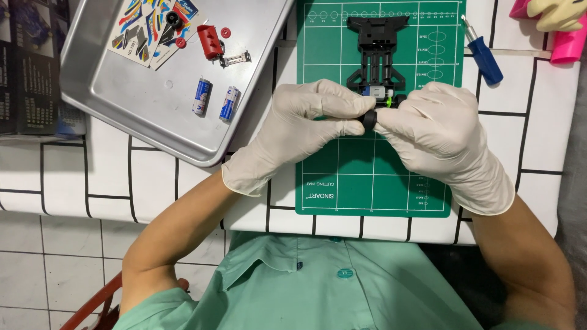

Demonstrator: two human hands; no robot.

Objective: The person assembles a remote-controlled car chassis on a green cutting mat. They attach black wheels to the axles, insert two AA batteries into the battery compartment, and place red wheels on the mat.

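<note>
Both my hands wear white gloves and meet over a green cutting mat (pixel 367 177). My left hand (pixel 306 125) and my right hand (pixel 437 131) pinch a small black wheel (pixel 369 120) between their fingertips. Just beyond the fingers lies a black toy car chassis (pixel 376 55) with a small silver motor (pixel 374 92) and a green gear (pixel 389 102) at its near end. The wheel sits right at that end of the chassis; whether it touches is hidden by my fingers.
A metal tray (pixel 140 104) at the left holds two batteries (pixel 214 101), a red part (pixel 209 41), a sticker sheet (pixel 150 24) and small red pieces. A blue-handled screwdriver (pixel 483 55) lies right of the mat. Pink objects (pixel 565 46) sit at the far right corner.
</note>
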